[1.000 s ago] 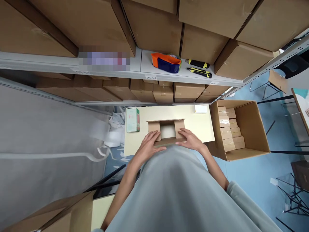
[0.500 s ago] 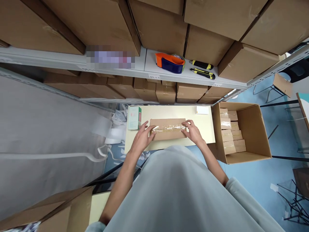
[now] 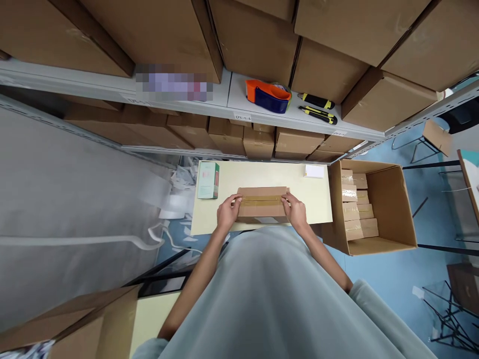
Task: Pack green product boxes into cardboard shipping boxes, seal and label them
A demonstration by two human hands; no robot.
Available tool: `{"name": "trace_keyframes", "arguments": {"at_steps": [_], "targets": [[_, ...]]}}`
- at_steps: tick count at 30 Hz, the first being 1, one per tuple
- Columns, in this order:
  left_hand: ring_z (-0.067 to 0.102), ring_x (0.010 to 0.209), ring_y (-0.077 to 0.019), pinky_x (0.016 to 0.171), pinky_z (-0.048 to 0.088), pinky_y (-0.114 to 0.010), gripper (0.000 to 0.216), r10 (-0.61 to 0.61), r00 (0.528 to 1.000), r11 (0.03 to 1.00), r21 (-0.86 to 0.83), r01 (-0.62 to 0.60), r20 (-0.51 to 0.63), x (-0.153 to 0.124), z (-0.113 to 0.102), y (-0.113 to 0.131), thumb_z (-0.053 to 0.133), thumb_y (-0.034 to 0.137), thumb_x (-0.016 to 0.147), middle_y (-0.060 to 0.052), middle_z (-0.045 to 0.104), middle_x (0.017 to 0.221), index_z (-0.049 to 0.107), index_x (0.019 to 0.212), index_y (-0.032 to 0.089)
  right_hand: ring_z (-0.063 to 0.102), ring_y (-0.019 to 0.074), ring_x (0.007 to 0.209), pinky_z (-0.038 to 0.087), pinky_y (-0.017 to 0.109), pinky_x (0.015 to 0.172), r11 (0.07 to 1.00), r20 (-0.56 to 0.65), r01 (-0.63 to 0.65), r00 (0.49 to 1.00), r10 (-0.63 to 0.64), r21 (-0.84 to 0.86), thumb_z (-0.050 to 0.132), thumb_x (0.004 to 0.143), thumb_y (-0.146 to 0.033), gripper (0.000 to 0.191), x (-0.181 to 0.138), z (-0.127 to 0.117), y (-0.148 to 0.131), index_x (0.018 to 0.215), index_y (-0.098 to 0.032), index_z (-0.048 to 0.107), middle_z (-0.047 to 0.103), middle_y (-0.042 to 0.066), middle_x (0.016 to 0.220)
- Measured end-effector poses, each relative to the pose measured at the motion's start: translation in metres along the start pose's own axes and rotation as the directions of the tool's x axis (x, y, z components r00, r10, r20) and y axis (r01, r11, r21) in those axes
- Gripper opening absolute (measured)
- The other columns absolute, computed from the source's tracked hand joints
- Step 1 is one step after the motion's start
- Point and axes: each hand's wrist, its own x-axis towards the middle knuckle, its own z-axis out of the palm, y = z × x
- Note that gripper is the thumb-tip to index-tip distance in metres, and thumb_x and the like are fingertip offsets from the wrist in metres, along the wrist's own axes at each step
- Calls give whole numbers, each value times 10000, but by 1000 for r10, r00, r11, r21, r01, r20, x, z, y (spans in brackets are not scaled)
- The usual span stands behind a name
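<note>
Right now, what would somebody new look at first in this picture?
First, the small brown cardboard box with tape along its top, on the pale yellow table, clasped at its ends by the left hand and right hand. Next, the orange and blue tape dispenser on the grey shelf above, and the big open cardboard carton of small taped boxes right of the table.

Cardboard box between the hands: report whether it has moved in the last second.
Yes. The cardboard box was turned over: open side up then, taped side up now, staying right of the green carton by the table's near edge.
</note>
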Motion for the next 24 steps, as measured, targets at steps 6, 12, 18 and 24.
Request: {"name": "trace_keyframes", "arguments": {"at_steps": [6, 12, 18, 24], "targets": [[750, 1184, -269, 1015, 611, -386, 367, 89, 992, 995, -42, -94, -93, -15, 17, -14, 528, 447, 1067, -133, 751, 1374, 754, 1258, 230, 752, 290, 1379, 630, 465, 1154, 998, 0, -37, 999, 37, 53, 564, 1091, -299, 272, -5, 11, 24, 1202, -282, 811, 740, 83, 1538], [722, 1270, -285, 1121, 564, -423, 357, 90, 995, 996, -10, -90, -31, -11, 23, -13, 535, 427, 1068, -129, 708, 1433, 746, 1290, 243, 819, 276, 1227, 677, 425, 1018, 982, 24, -131, 991, 129, 140, 611, 1058, -341, 245, -6, 21, 47, 1209, -266, 790, 739, 108, 1539], [721, 1258, -263, 1107, 567, -383, 353, 135, 991, 990, -31, -135, 4, -3, 18, -14, 560, 448, 1054, -121, 700, 1403, 746, 1271, 241, 832, 288, 1167, 642, 441, 1058, 976, 24, -161, 987, 159, 146, 693, 996, -378, 206, 7, 20, 45, 1152, -274, 779, 820, 83, 1380], [704, 1270, -283, 1098, 571, -403, 356, 99, 995, 995, -13, -99, 17, -2, 16, -8, 650, 475, 1006, -125, 704, 1418, 754, 1261, 248, 844, 273, 1096, 650, 407, 992, 962, 61, -203, 979, 195, 183, 702, 955, -390, 194, 13, 16, 46, 1090, -271, 775, 846, 75, 1283]]}}
